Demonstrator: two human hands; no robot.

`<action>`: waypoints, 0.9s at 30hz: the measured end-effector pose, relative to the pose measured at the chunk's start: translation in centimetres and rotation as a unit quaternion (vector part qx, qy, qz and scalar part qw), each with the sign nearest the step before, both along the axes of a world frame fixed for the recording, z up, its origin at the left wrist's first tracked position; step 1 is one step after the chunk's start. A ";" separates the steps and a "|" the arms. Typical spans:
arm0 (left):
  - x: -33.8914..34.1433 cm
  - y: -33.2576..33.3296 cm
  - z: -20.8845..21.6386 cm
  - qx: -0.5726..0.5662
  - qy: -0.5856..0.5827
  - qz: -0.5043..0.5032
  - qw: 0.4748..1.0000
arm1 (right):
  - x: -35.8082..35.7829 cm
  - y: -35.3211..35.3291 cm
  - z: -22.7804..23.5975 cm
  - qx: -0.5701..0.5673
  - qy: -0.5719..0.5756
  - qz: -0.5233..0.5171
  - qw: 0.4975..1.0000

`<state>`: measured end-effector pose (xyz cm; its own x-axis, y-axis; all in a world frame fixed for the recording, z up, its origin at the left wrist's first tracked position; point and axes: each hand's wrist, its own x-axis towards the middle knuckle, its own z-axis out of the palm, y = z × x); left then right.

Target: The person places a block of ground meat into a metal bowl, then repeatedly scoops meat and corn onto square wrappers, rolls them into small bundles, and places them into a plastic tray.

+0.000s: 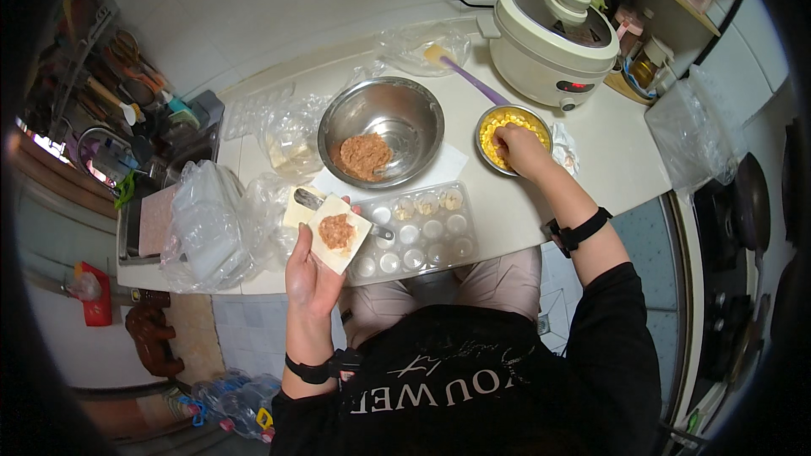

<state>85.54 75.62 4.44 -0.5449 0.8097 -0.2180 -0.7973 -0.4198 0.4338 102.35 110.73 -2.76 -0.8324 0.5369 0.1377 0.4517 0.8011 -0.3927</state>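
On my left hand [312, 274] lies a square white dumpling wrapper [340, 257] topped with a flattened patch of pinkish minced meat [336, 233]. A metal utensil [309, 198] shows beyond the wrapper, partly hidden by it; another pale wrapper [296, 209] lies beside. My right hand [514, 152] reaches into a small metal bowl [484, 154] of yellow corn kernels [530, 123], fingers bunched and tips hidden among them. Behind my left hand stands a large steel bowl [420, 110] with more minced meat [365, 157]. A clear plastic tray [414, 241] with round hollows holds several folded dumplings [427, 203] along its far row.
A white electric cooker [541, 51] stands at the far right. A purple-handled spatula [471, 78] leans by the corn bowl. Plastic bags [291, 135] and bagged clear containers [211, 224] crowd the left, beside the sink [190, 139]. A crumpled tissue [564, 150] lies right of the corn.
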 end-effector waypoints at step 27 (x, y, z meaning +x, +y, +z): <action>1.2 1.2 0.2 -0.007 0.021 -0.080 0.997 | -3.5 -16.2 12.9 -0.121 0.155 0.234 0.952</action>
